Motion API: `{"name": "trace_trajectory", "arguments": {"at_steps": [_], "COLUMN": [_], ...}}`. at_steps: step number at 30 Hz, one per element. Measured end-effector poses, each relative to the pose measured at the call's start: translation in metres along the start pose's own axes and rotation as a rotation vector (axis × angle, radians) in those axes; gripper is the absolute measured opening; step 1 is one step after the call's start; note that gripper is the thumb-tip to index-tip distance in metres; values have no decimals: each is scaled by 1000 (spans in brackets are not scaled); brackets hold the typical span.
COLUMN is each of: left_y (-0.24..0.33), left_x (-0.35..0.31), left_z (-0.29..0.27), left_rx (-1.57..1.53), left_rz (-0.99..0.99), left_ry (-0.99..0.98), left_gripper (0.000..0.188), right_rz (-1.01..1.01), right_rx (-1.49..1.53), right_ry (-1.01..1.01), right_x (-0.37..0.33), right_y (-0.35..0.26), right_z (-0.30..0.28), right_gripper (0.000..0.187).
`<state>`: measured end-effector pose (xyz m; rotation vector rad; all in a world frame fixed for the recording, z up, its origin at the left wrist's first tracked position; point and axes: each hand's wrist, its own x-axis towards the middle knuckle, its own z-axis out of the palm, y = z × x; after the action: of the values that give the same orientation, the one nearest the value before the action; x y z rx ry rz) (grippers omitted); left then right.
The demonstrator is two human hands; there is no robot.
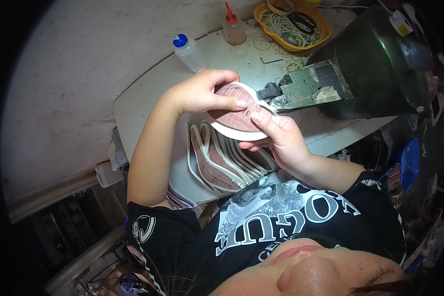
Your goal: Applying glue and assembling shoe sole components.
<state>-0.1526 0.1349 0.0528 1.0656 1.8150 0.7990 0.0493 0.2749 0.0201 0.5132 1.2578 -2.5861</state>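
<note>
Both hands grip a shoe insole (232,118) with a pinkish-brown, line-patterned face and a white rim. My left hand (202,93) has its thumb pressed on the face while its fingers curl over the far edge. At the near right edge, my right hand (287,143) pinches the insole between thumb and fingers. The insole's far right edge meets the dark metal head (270,91) of a green machine (308,86); the exact contact is hard to make out. Below my hands, a row of similar insoles (217,165) leans together on the table near my body.
On the pale table (150,106) stand a clear bottle with a blue cap (185,49) and a red-tipped squeeze bottle (235,32). A yellow basket (296,48) holds tangled pale bands. An L-shaped hex key (271,61) lies nearby. The machine's large dark green body (370,64) fills the right.
</note>
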Motion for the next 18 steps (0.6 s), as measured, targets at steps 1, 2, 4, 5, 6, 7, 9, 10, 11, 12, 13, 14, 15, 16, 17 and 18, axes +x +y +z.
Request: {"name": "trace_trajectory", "arguments": {"at_steps": [1,2,4,5,6,7,9,10,11,12,13,14,15,16,17,18], "left_y": [-1,-2,-3,-3,-2,-1,2,4,6,8,10,12,13,14,15,16], "left_x": [-3,-6,-12,-15,-18,-20,-24,-27,-30,-32,-33,-35,-36,-36,-37,-37], "left_z": [1,2,5,7,9,12,19,22,26,29,33,35,37,39,40,40], "left_rx": [-36,-52,-99,-83,-90,-98,-112,-123,-120,-122,-136,-130,-138,-161,-180,-210], "left_rz": [-22,-40,-91,-141,-157,-172,-218,-257,-272,-302,-341,-353,-372,-386,-398,-402], "left_ry": [5,26,43,73,92,114,162,191,210,232,250,258,262,270,277,288], "left_gripper": [44,44,43,43,44,44,44,44,45,45,46,46,47,47,48,49], "right_rz": [4,9,45,37,36,29,41,40,45,21,16,11,5,-1,1,-3], "right_rx": [10,24,30,29,22,14,1,-16,-35,-19,-34,-51,-69,-77,-88,-99], "right_ry": [4,4,10,-12,-10,-22,-22,-35,-33,-42,-33,-22,-19,-27,-26,-39], "right_x": [1,1,3,3,3,4,5,6,7,7,8,9,10,11,12,13], "right_y": [0,-1,-3,-4,-5,-5,-6,-6,-7,-7,-8,-8,-9,-10,-10,-10], "right_z": [0,0,0,-1,-1,-2,-3,-4,-5,-6,-7,-8,-10,-10,-11,-12], "right_gripper": [41,42,43,43,43,43,40,40,39,35,35,34,34,33,33,33]}}
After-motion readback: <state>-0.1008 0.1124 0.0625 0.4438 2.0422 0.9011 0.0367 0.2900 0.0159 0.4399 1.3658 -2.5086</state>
